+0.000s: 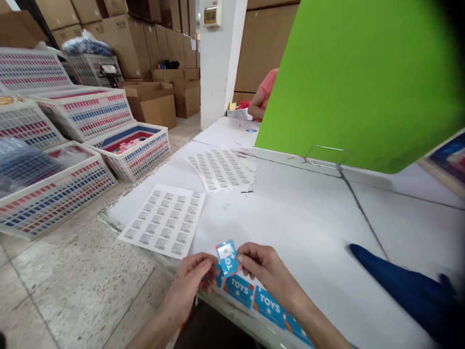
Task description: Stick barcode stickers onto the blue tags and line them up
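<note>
A small blue card (228, 259) with white lettering and a pale label-like patch is held up just above the table's near edge. My right hand (267, 266) pinches its right side between thumb and fingers. At its left edge my left hand (194, 276) is closed, thumb against fingers, seemingly gripping that side; the fingertips are partly hidden. Below lie more blue cards (271, 306) printed "TOYS", in a row along the table edge, partly covered by my right forearm. Left of my hands rests a sheet of barcode stickers (167, 218).
Further back lies a fanned stack of sticker sheets (221, 169) on the white table (290, 228). A large green board (348, 82) stands at right, a dark blue cloth-like item (399, 286) nearer. Plastic baskets (136, 155) and cartons (156, 104) fill the left. A person's arm (258, 102) shows behind.
</note>
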Demonstrator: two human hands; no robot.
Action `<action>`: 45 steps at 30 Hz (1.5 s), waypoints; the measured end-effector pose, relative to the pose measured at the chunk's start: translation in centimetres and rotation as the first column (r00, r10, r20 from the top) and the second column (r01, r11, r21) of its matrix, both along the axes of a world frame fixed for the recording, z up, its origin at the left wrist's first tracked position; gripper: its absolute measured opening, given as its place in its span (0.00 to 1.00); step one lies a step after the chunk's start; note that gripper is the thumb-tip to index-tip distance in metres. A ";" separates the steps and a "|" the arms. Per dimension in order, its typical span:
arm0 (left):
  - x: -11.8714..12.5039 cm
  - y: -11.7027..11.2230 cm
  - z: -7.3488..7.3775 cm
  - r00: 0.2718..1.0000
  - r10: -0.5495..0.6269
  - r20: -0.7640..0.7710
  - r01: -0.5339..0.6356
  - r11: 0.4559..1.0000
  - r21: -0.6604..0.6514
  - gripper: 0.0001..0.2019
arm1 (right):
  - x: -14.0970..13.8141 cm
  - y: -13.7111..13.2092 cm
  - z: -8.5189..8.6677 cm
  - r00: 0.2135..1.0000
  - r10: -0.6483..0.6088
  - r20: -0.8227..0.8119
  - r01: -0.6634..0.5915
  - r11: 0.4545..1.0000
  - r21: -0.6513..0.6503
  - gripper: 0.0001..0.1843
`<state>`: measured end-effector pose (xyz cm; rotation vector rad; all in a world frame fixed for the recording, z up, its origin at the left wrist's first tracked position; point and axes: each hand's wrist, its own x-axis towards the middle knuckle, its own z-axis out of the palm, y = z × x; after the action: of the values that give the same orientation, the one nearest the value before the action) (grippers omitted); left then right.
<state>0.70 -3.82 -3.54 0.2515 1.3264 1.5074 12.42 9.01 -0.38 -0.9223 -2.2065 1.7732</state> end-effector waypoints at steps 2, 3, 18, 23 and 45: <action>-0.2 -0.2 0.1 0.994 -0.046 -0.097 0.049 0.998 0.031 0.14 | -0.2 0.2 -0.3 1.000 -0.003 0.010 0.003 1.000 -0.021 0.12; -0.2 -0.3 0.1 0.987 -0.074 -0.142 0.081 0.996 0.047 0.14 | -0.3 0.3 -0.5 1.000 -0.002 0.011 0.002 1.000 -0.030 0.12; -4.2 1.1 3.2 0.695 -0.445 -0.565 0.480 0.872 -0.096 0.05 | -1.4 0.1 0.3 0.998 -0.055 -0.038 0.056 0.998 0.038 0.15; -5.4 2.4 3.9 0.616 -0.449 -0.647 0.509 0.854 -0.108 0.04 | -1.6 0.7 -0.1 0.996 -0.060 -0.069 0.063 0.997 0.050 0.11; -2.1 0.1 1.3 0.042 0.207 -0.977 0.367 0.907 0.208 0.15 | 2.8 -2.4 -1.4 0.955 0.032 -0.296 0.212 0.624 0.752 0.09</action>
<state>-1.42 -3.72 -2.24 2.0480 1.9257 1.4114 15.19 6.59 -1.79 -0.5014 -2.3042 0.6505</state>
